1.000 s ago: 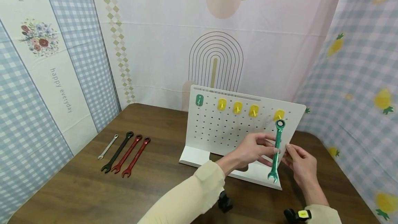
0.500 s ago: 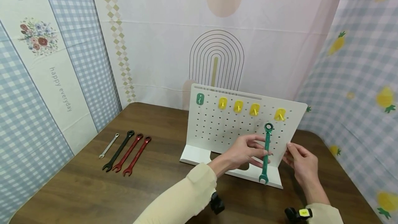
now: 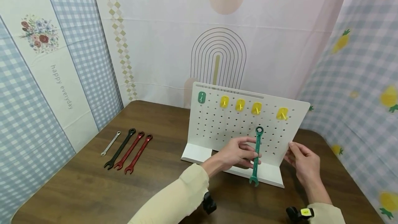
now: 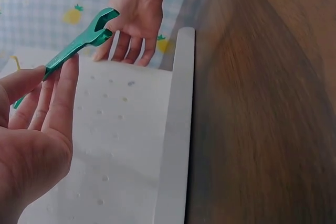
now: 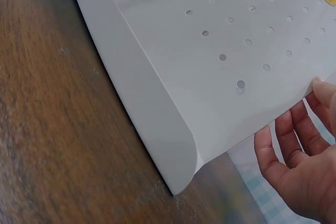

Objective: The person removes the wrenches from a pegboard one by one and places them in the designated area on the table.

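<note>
A green combination wrench (image 3: 256, 155) stands nearly upright in front of the white pegboard (image 3: 214, 123), its ring end up and open end down. My left hand (image 3: 234, 153) pinches its shaft between thumb and fingers; in the left wrist view the wrench (image 4: 73, 48) tilts with its open jaw toward the other hand. At the board's right edge, my right hand (image 3: 306, 163) grips the rim, thumb on the front face and fingers behind. The right wrist view shows that hand (image 5: 304, 156) curled at the panel's side edge.
Yellow hooks (image 3: 282, 113) and one green hook (image 3: 201, 97) line the board's top. On the wooden table (image 3: 77, 189) at left lie a small silver wrench (image 3: 110, 143), a black wrench (image 3: 120, 149) and two red wrenches (image 3: 139, 154). Patterned curtains (image 3: 149, 44) surround the table.
My left hand has moved left and slightly down with the green wrench, away from below the rightmost yellow hook. The right hand stays on the board's edge.
</note>
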`<state>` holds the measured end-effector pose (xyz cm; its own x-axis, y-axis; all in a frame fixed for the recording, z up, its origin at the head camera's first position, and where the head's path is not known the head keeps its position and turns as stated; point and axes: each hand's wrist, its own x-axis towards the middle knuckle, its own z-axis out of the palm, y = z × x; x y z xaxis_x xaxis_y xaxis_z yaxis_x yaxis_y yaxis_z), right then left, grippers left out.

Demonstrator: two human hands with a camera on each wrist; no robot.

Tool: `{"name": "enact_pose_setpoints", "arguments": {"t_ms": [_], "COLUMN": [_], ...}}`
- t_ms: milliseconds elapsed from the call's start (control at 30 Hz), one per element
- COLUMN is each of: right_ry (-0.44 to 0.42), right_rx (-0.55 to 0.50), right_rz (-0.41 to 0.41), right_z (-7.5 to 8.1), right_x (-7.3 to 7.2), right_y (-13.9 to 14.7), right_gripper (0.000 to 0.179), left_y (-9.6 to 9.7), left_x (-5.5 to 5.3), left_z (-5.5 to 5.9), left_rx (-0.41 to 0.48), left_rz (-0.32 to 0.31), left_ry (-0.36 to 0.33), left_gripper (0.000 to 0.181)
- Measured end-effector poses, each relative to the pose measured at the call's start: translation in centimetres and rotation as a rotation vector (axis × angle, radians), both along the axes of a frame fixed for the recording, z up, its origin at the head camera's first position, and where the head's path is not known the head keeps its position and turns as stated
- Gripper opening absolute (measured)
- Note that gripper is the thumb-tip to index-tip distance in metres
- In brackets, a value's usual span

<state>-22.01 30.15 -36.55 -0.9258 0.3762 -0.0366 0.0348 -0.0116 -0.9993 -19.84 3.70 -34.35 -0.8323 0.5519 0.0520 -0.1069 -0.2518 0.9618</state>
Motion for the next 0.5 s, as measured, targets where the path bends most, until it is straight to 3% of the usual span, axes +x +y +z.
{"name": "enact_pose_setpoints", "arguments": {"t_ms": [267,500], "right_ry": [0.027,0.002], "right_rx": [-0.032,-0.008], "right_rz": [-0.006,-0.020], "right_z": [0.3,0.0], "right_x": [0.9,1.5], "right_y": [-0.4,-0.7], "right_gripper": [0.040,0.044], "left_y": [-1.6,-2.8], "left_x": [0.3,0.6], "left_z": [-0.5,-0.9], "left_rx": [-0.012,-0.016], "left_rz": [-0.002,-0.014], "left_ry": [-0.015,-0.004], "left_gripper": [0.047,0.047]}}
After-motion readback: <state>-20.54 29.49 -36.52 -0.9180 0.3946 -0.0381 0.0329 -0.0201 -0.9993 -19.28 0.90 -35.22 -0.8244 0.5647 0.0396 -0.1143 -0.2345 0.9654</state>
